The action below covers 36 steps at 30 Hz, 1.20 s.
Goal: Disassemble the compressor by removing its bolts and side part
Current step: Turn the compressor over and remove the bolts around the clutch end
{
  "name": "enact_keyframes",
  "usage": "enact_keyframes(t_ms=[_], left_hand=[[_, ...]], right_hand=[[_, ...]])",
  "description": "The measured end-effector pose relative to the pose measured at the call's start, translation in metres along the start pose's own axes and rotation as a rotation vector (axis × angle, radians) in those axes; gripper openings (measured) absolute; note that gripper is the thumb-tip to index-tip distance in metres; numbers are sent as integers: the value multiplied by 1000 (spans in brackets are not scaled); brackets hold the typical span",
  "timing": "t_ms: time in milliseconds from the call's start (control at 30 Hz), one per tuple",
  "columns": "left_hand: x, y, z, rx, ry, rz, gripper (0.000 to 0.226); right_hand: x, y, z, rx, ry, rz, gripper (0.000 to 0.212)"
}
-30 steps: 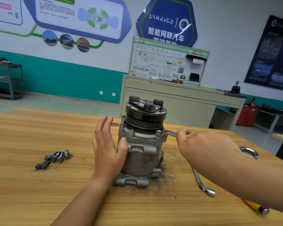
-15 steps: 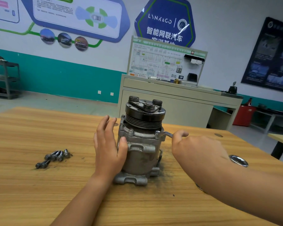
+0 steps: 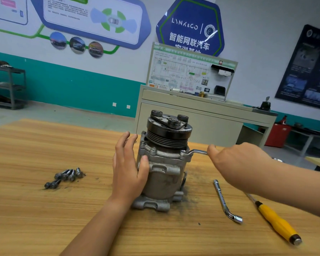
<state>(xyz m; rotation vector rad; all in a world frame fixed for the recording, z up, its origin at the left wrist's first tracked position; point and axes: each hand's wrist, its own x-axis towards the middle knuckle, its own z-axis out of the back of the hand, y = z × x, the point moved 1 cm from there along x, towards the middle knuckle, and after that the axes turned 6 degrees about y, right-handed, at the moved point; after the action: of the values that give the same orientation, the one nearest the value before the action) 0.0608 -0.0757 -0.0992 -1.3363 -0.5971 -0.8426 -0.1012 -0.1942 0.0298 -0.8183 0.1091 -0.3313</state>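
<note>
The grey metal compressor [image 3: 164,174] stands upright on the wooden table [image 3: 44,218], its black pulley [image 3: 168,132] on top. My left hand [image 3: 127,170] presses flat against the compressor's left side, thumb on the front of the body and fingers straight. My right hand [image 3: 235,163] grips the handle of a silver wrench [image 3: 194,152], whose ring end sits on a bolt at the right of the upper flange. Another bolt head [image 3: 153,150] shows on the flange's front left. Several removed bolts [image 3: 65,177] lie in a loose group on the table to the left.
An L-shaped socket wrench [image 3: 224,202] and a yellow-handled screwdriver [image 3: 277,222] lie on the table right of the compressor, under my right forearm. Dark grime marks the wood around the base. Beyond the table stand a grey training bench [image 3: 201,115] and a shelf rack [image 3: 7,85].
My right hand has swung the wrench handle away to the right, so more of the handle shows. The L-shaped wrench and the screwdriver have come back into view. My left hand stays in place.
</note>
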Motion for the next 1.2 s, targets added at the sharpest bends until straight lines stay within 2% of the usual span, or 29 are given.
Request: enact_keyframes(t_ms=[100, 200, 300, 400, 533, 667, 733, 767, 933, 1033, 1200], left_hand=[[1, 0, 1, -15, 15, -8, 51], [1, 1, 0, -22, 15, -11, 50], [2, 3, 0, -22, 15, -8, 51], [3, 3, -1, -28, 19, -9, 51], [2, 4, -1, -40, 34, -7, 52], [2, 5, -3, -40, 41, 3, 54], [1, 5, -3, -40, 38, 0, 57], [1, 5, -3, -39, 36, 1, 58], [0, 4, -3, -43, 33, 12, 56], [0, 4, -3, -41, 28, 0, 52], [0, 4, -4, -34, 15, 12, 60]], right_hand=[[21, -5, -8, -4, -28, -23, 34], [46, -8, -22, 90, -135, -61, 30], [66, -3, -34, 92, -358, -58, 35], [78, 2, -39, 245, -585, -10, 45], [80, 0, -46, 332, -598, 33, 41], [49, -8, -51, 734, -644, -138, 32], [31, -6, -49, 908, -617, -161, 35], [22, -5, -48, 907, -561, -144, 36], [-9, 0, -42, 716, -247, -36, 34], [-12, 1, -36, 665, -164, -44, 34], [-9, 5, -22, 499, -76, -62, 36]])
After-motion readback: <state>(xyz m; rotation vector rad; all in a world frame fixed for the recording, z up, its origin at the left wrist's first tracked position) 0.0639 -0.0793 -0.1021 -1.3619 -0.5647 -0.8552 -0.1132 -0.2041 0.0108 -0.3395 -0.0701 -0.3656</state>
